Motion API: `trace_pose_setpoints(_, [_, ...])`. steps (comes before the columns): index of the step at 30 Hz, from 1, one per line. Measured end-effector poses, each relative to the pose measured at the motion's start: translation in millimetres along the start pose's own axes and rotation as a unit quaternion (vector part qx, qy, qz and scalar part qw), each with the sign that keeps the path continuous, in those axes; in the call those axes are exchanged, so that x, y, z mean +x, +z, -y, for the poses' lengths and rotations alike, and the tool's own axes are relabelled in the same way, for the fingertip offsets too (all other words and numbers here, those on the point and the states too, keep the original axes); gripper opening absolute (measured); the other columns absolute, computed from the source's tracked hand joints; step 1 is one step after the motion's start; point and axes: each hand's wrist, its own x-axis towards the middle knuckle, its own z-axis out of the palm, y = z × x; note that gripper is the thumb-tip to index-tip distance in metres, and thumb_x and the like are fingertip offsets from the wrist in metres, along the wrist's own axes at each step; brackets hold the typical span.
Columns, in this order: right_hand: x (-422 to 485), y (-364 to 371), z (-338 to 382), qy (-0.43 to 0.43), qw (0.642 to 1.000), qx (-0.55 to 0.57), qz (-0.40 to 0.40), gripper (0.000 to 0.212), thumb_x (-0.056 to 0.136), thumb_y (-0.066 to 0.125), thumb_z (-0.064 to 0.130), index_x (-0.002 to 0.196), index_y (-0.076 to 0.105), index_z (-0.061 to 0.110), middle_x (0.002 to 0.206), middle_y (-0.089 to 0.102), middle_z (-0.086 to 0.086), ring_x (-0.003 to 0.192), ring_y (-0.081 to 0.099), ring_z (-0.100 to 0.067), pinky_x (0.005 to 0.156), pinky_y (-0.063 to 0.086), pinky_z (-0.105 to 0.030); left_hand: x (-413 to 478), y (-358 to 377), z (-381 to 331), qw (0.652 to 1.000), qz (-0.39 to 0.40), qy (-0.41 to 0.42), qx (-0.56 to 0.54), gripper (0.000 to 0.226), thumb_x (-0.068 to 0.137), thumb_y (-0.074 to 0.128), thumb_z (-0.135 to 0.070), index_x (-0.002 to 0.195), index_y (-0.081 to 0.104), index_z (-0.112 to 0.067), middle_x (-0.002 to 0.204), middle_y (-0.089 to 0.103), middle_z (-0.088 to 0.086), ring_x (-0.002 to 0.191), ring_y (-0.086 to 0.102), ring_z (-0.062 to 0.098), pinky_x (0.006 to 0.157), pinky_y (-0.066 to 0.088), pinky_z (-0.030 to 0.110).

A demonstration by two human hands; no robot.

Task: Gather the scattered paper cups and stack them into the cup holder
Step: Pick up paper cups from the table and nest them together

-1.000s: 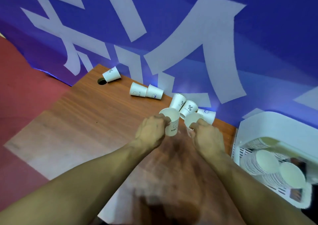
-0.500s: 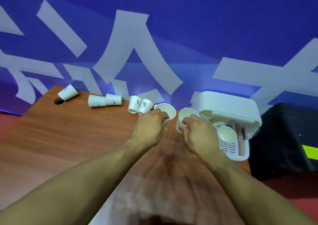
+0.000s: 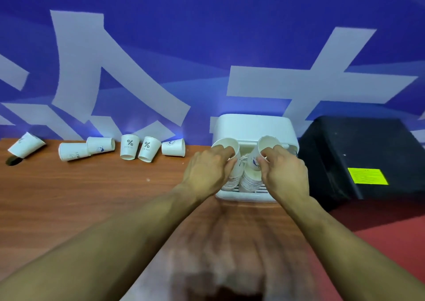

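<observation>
My left hand [image 3: 208,170] grips a white paper cup [image 3: 226,145] by its rim, over the left stack inside the white cup holder [image 3: 250,126]. My right hand [image 3: 284,170] pinches a second cup [image 3: 268,143] above the right stack of cups [image 3: 249,180] in the same holder. Both held cups are upright with mouths facing me. Several loose cups lie or stand along the back edge of the wooden table [image 3: 92,197]: one [image 3: 173,147] on its side, two printed with a percent sign [image 3: 129,146] [image 3: 148,149], a nested pair [image 3: 85,148], and one [image 3: 25,144] at far left.
A round cable hole [image 3: 12,160] sits in the table at far left under the tilted cup. A black box [image 3: 358,155] with a yellow label stands right of the holder on the red floor. A blue and white banner wall closes off the back.
Both hands carried their cups to the right, from over the table to above the stacks in the cup holder. The view swung right with them.
</observation>
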Motion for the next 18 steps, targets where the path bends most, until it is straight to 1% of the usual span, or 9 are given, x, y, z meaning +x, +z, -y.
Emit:
trace_pose_setpoints(2, [3.3, 8.1, -7.2, 0.0, 1.0, -0.009, 0.01, 0.02, 0.096, 0.055, 0.031, 0.096, 0.066, 0.015, 0.093, 0.062, -0.005, 0.073, 0.059, -0.038, 0.054, 0.031, -0.031, 5.9, 6.8, -0.4, 1.0, -0.005, 0.006, 0.005, 0.02, 0.093, 0.053, -0.036, 0.083, 0.056, -0.019, 0.074, 0.061, 0.003, 0.065, 0.061, 0.034, 0.049, 0.048, 0.039])
trace_pose_setpoints(4, [4.5, 16.3, -9.3, -0.001, 1.0, 0.001, 0.024, 0.017, 0.093, 0.059, 0.029, 0.09, 0.066, 0.014, 0.086, 0.061, -0.005, 0.071, 0.059, -0.04, 0.053, 0.039, -0.035, 9.6, 12.0, 0.6, 1.0, -0.007, 0.012, 0.013, 0.021, 0.093, 0.051, -0.037, 0.083, 0.056, -0.019, 0.073, 0.061, 0.002, 0.064, 0.061, 0.034, 0.048, 0.048, 0.039])
trace_pose_setpoints(5, [4.6, 21.1, -10.0, 0.001, 1.0, 0.002, 0.031, 0.015, 0.092, 0.061, 0.028, 0.087, 0.066, 0.014, 0.084, 0.061, -0.005, 0.069, 0.059, -0.041, 0.059, 0.047, -0.041, 10.6, 14.4, 1.9, 1.0, -0.008, 0.014, 0.016, 0.021, 0.093, 0.052, -0.036, 0.083, 0.056, -0.019, 0.073, 0.061, 0.002, 0.063, 0.061, 0.033, 0.047, 0.047, 0.039])
trace_pose_setpoints(6, [4.8, 25.6, -10.7, 0.004, 0.999, -0.001, 0.041, 0.015, 0.092, 0.06, 0.027, 0.084, 0.066, 0.015, 0.082, 0.061, -0.004, 0.067, 0.06, -0.039, 0.071, 0.051, -0.047, 11.1, 16.4, 3.4, 1.0, -0.008, 0.016, 0.019, 0.02, 0.092, 0.053, -0.036, 0.083, 0.057, -0.019, 0.072, 0.061, 0.001, 0.062, 0.061, 0.033, 0.047, 0.047, 0.039])
trace_pose_setpoints(7, [4.8, 31.2, -12.2, 0.003, 0.998, -0.005, 0.056, 0.018, 0.093, 0.057, 0.028, 0.083, 0.065, 0.016, 0.083, 0.06, -0.003, 0.067, 0.06, -0.037, 0.082, 0.05, -0.049, 11.1, 18.8, 5.3, 1.0, -0.007, 0.017, 0.021, 0.02, 0.092, 0.053, -0.035, 0.083, 0.057, -0.018, 0.072, 0.06, 0.001, 0.062, 0.061, 0.033, 0.046, 0.047, 0.038])
trace_pose_setpoints(8, [4.6, 36.3, -13.5, -0.001, 0.997, -0.005, 0.074, 0.021, 0.096, 0.052, 0.029, 0.083, 0.063, 0.017, 0.085, 0.059, -0.002, 0.069, 0.061, -0.035, 0.086, 0.048, -0.048, 10.4, 20.8, 6.8, 1.0, -0.004, 0.019, 0.024, 0.019, 0.092, 0.054, -0.035, 0.083, 0.058, -0.018, 0.072, 0.06, 0.001, 0.062, 0.06, 0.032, 0.046, 0.046, 0.038])
trace_pose_setpoints(11, [5.5, 50.6, -17.6, -0.006, 0.991, -0.005, 0.132, 0.032, 0.102, 0.037, 0.035, 0.091, 0.062, 0.017, 0.097, 0.057, -0.002, 0.083, 0.061, -0.035, 0.067, 0.042, -0.036, 8.1, 26.4, 10.3, 0.999, 0.011, 0.025, 0.038, 0.018, 0.093, 0.054, -0.034, 0.085, 0.058, -0.019, 0.073, 0.059, 0.002, 0.063, 0.061, 0.032, 0.044, 0.045, 0.037])
trace_pose_setpoints(12, [5.8, 55.1, -18.8, -0.002, 0.989, -0.003, 0.148, 0.034, 0.103, 0.035, 0.036, 0.093, 0.062, 0.017, 0.099, 0.056, -0.001, 0.086, 0.061, -0.035, 0.065, 0.041, -0.035, 7.5, 28.4, 11.3, 0.999, 0.018, 0.024, 0.042, 0.018, 0.094, 0.053, -0.035, 0.085, 0.058, -0.02, 0.074, 0.059, 0.001, 0.063, 0.061, 0.031, 0.045, 0.045, 0.037])
trace_pose_setpoints(18, [7.6, 79.8, -23.9, -0.01, 0.982, 0.013, 0.191, 0.03, 0.101, 0.038, 0.034, 0.092, 0.06, 0.016, 0.094, 0.053, -0.002, 0.084, 0.059, -0.034, 0.066, 0.042, -0.037, 7.1, 38.3, 15.7, 0.999, 0.026, 0.018, 0.03, 0.019, 0.094, 0.052, -0.039, 0.088, 0.059, -0.022, 0.076, 0.059, 0.0, 0.063, 0.061, 0.029, 0.045, 0.045, 0.037])
